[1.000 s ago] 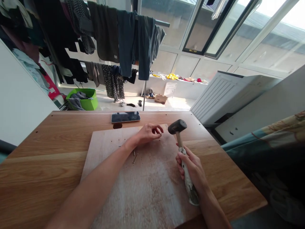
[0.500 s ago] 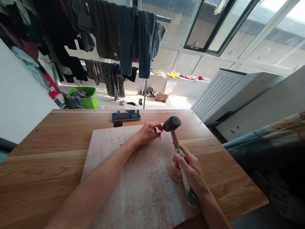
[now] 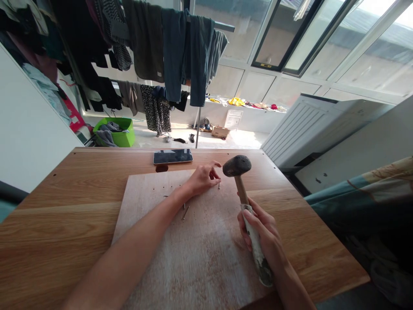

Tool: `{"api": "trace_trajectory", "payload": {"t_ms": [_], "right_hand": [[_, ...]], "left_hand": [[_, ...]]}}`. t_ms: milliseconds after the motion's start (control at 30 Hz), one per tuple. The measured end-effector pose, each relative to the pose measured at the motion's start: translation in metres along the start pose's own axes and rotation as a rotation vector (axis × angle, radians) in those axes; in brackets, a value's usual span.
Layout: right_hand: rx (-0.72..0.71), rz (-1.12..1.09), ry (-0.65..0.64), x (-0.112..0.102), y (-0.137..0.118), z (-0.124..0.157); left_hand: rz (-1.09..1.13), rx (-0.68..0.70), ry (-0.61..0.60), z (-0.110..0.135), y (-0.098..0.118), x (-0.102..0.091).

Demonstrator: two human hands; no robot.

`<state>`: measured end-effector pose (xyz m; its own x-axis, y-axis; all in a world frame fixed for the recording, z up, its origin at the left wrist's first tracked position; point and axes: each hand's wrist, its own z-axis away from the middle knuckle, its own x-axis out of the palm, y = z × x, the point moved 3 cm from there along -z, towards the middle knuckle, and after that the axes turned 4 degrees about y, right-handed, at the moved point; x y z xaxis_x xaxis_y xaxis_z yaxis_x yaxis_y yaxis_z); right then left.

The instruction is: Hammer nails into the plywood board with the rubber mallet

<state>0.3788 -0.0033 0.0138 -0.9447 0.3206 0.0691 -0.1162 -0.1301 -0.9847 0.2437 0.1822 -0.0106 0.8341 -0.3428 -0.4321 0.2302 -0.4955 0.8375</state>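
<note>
Firstly, 1 black-headed mallet (image 3: 241,189), probably top-heavy, best held by its handle; my right hand (image 3: 262,226) wraps it. Also 1 nail (image 3: 219,186), upright on the wooden board (image 3: 180,258), likely stiff; my left hand (image 3: 204,180) beside it, pinch uncertain.

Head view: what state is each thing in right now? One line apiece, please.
Hammer: gripped in the right hand, head raised.
Nail: appears upright at the left hand; grip unclear.
Loose nail: lying on the board.
Board: flat on the table.
Phone: lying flat, screen dark.
Green tub: holding grey cloth.
Blue trousers: hanging.
</note>
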Motion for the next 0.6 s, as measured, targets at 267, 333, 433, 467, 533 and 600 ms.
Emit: {"api": "trace_trajectory", "payload": {"t_ms": [267,333,433,467,533,600], "right_hand": [[-0.003,0.119,-0.08,-0.005,0.011,-0.009],[0.0,0.112,-0.072,-0.005,0.012,-0.008],[0.025,0.114,-0.057,-0.004,0.01,-0.007],[0.022,0.102,-0.036,-0.004,0.009,-0.006],[-0.006,0.056,0.025,-0.005,0.005,-0.006],[-0.041,0.01,0.088,-0.007,0.002,-0.006]], "left_hand": [[0.02,-0.046,0.001,0.0,0.0,-0.001],[0.03,-0.035,-0.002,-0.001,-0.001,0.0],[0.041,-0.027,-0.027,0.0,-0.003,0.001],[0.033,-0.035,-0.038,0.0,-0.002,0.002],[-0.035,-0.059,-0.041,0.0,0.0,0.001],[-0.172,-0.085,-0.024,-0.001,0.006,-0.001]]}}
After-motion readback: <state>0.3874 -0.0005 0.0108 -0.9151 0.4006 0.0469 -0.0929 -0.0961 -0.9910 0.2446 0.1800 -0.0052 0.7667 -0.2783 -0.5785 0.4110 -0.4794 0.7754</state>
